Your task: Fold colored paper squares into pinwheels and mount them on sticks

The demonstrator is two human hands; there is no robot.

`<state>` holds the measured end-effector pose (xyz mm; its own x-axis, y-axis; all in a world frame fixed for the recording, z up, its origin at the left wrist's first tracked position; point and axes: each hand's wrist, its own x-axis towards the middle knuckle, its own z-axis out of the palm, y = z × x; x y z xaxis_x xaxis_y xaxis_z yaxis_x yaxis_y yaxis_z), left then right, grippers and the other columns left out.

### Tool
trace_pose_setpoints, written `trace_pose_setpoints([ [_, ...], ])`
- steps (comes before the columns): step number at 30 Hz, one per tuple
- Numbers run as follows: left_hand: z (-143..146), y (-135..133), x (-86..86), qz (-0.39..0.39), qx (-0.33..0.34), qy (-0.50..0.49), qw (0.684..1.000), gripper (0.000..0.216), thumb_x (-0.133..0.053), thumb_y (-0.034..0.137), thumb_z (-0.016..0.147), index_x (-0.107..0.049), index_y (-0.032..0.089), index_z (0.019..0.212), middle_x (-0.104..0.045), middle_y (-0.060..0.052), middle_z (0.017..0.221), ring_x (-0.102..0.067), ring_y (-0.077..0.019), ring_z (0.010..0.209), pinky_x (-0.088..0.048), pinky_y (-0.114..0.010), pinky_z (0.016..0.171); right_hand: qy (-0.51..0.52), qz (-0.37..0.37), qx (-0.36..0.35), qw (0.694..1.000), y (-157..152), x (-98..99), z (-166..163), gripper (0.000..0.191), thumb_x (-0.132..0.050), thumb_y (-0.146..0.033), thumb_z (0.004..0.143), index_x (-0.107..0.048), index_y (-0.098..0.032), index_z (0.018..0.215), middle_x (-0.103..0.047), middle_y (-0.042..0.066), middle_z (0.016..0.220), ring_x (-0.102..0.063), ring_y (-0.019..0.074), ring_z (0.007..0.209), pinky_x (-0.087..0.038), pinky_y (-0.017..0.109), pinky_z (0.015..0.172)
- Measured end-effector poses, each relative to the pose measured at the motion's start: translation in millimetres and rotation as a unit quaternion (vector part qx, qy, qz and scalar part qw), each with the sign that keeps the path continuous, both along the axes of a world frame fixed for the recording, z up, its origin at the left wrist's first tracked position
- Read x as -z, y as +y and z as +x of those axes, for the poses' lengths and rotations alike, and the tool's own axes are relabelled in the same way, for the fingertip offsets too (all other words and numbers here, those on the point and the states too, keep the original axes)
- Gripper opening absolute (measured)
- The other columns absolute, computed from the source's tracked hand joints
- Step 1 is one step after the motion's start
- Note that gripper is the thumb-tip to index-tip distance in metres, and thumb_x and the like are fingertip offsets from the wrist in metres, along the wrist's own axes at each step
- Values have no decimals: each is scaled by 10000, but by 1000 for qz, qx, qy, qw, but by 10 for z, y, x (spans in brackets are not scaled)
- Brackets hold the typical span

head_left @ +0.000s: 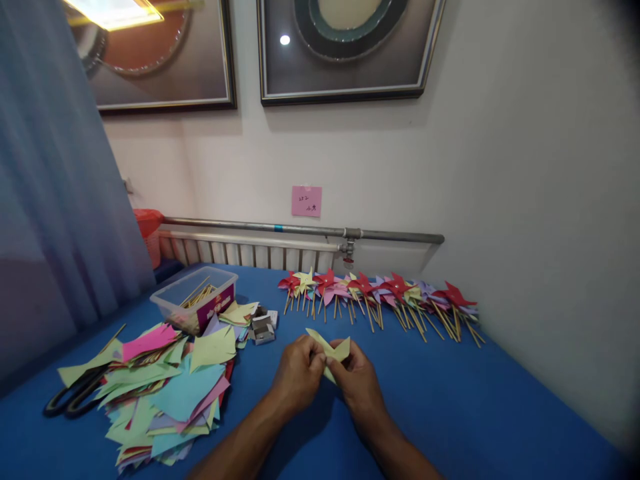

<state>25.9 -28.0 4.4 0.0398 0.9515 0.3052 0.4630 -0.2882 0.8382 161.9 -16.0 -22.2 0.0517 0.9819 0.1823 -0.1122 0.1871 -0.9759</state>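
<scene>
Between my two hands, above the blue table cover, is a pale yellow paper pinwheel [342,350] with its corners folded toward the middle. My left hand [300,370] pinches it from the left, thumb against the paper near the centre. My right hand [357,380] is closed on the right side, thumb also near the centre. The fingers hide much of the paper. Past my hands, a row of finished pinwheels [395,285] in red, pink, yellow and purple lies on thin wooden sticks.
At left lies a heap of cut coloured paper [185,390] with black-handled scissors [83,393] beside it. Behind stands a plastic tub [220,303] holding sticks, near a small open box [263,329]. A metal pipe [305,230] runs along the wall; a curtain [65,167] hangs at left.
</scene>
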Motion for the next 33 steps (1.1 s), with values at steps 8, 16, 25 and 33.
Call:
trace_pose_setpoints([
  [8, 8, -13, -7, 3, 6, 6, 1000, 117, -517, 151, 819, -502, 189, 709, -552, 4, 747, -504, -139, 709, -344, -259, 672, 7, -15, 12, 1000, -25, -61, -8, 349, -790, -363, 629, -628, -211, 899, -687, -2, 743, -635, 205, 697, -501, 297, 651],
  [16, 10, -25, -17, 7, 6, 11, 1000, 121, -515, 157, 829, -510, 187, 712, -561, 0, 750, -512, -142, 711, -349, -267, 675, -1, -8, 10, 1000, -18, -56, 5, 328, -764, -346, 632, -615, -215, 893, -675, -9, 732, -622, 195, 679, -489, 289, 631],
  [25, 6, -30, -12, 13, 4, 19, 1000, 117, -515, 158, 838, -526, 185, 724, -562, 7, 743, -508, -136, 702, -349, -260, 668, -15, -10, -1, 1000, -45, -118, 12, 288, -728, -340, 638, -600, -217, 865, -611, -34, 683, -563, 168, 626, -451, 267, 582],
  [33, -12, -17, -12, 6, 10, 12, 1000, 118, -518, 141, 828, -519, 186, 720, -560, 8, 737, -509, -134, 706, -359, -254, 674, -27, -6, -20, 999, -23, -126, 40, 271, -726, -339, 644, -596, -219, 850, -597, -36, 682, -557, 166, 632, -447, 265, 593],
])
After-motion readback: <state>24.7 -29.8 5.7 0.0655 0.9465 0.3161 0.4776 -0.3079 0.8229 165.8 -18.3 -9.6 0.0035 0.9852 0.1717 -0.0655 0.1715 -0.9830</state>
